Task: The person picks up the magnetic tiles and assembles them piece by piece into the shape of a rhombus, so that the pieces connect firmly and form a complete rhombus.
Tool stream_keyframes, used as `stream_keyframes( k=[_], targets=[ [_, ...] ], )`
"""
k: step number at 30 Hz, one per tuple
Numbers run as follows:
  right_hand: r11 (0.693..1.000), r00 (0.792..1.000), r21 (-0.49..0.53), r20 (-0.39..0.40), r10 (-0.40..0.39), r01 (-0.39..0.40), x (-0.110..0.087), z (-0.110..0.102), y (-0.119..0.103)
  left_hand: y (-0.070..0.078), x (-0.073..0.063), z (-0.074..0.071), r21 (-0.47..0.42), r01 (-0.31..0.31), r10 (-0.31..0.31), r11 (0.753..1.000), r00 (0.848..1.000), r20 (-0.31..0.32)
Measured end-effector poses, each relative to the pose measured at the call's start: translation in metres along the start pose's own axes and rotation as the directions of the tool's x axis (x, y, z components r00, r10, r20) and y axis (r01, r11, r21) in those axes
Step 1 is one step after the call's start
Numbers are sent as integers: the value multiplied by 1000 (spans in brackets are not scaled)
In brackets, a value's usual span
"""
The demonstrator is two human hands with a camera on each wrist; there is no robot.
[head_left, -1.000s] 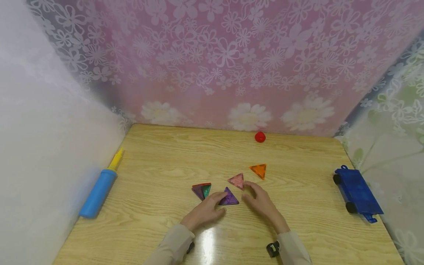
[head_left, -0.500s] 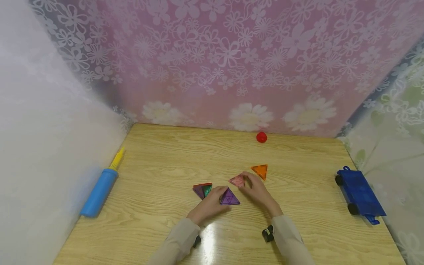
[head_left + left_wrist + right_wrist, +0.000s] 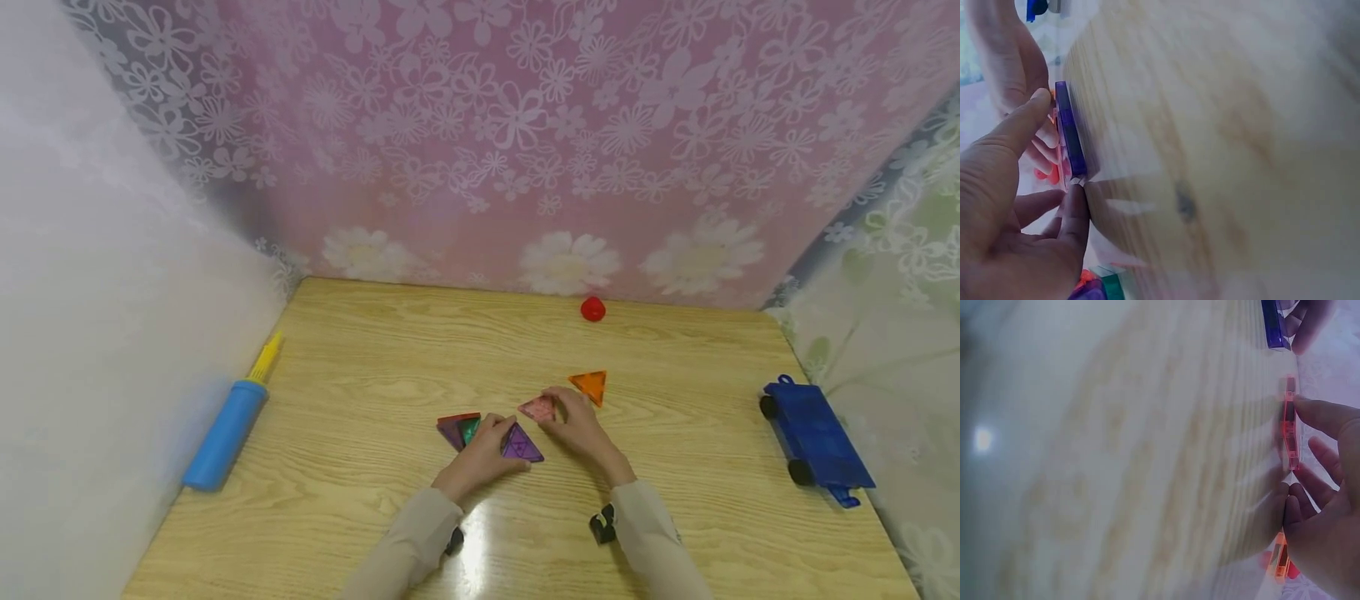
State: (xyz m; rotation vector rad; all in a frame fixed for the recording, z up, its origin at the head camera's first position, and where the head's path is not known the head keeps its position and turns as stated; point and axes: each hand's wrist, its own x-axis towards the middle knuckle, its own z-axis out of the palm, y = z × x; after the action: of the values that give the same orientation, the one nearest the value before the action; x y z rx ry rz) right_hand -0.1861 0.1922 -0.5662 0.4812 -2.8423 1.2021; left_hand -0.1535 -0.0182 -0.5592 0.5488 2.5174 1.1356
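Observation:
My left hand (image 3: pixel 480 461) holds a purple triangular magnetic tile (image 3: pixel 523 447) by its edges. In the left wrist view the thumb lies at one end of the purple tile (image 3: pixel 1070 134) and a fingertip at the other, close over the tabletop. Just to the right, my right hand (image 3: pixel 583 432) holds a pink translucent triangular tile (image 3: pixel 536 408) between thumb and fingers. The right wrist view shows this pink tile (image 3: pixel 1289 428) edge-on, low at the table. Beyond the right hand lies an orange triangular tile (image 3: pixel 592 387).
Overlapping purple, green and red tiles (image 3: pixel 452 428) lie beside the left hand. A blue hand pump (image 3: pixel 227 433) with a yellow nozzle is at the left edge, a blue toy wagon (image 3: pixel 813 433) at the right. A small red object (image 3: pixel 592 309) sits at the back by the floral curtain.
My right hand has moved slightly left and forward onto the pink tile. My left hand has shifted right, its fingers now at the purple tile's edges, and the tile has turned slightly.

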Motion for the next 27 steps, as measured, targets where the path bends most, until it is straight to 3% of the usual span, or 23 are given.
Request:
stream_keyframes(
  k=[10, 20, 27],
  targets=[
    [999, 999, 46, -36, -17, 18, -1, 1, 2, 2, 3, 1, 20, 15, -15, 1000, 1000, -20],
    [978, 985, 122, -21, 173, -169, -7, -2, 0, 3, 4, 0, 36, 9, -7, 999, 1000, -29],
    [974, 978, 111, -35, 203, -198, -17, -4, -6, 5, 4, 3, 65, 3, -1, 998, 1000, -26]
  ],
)
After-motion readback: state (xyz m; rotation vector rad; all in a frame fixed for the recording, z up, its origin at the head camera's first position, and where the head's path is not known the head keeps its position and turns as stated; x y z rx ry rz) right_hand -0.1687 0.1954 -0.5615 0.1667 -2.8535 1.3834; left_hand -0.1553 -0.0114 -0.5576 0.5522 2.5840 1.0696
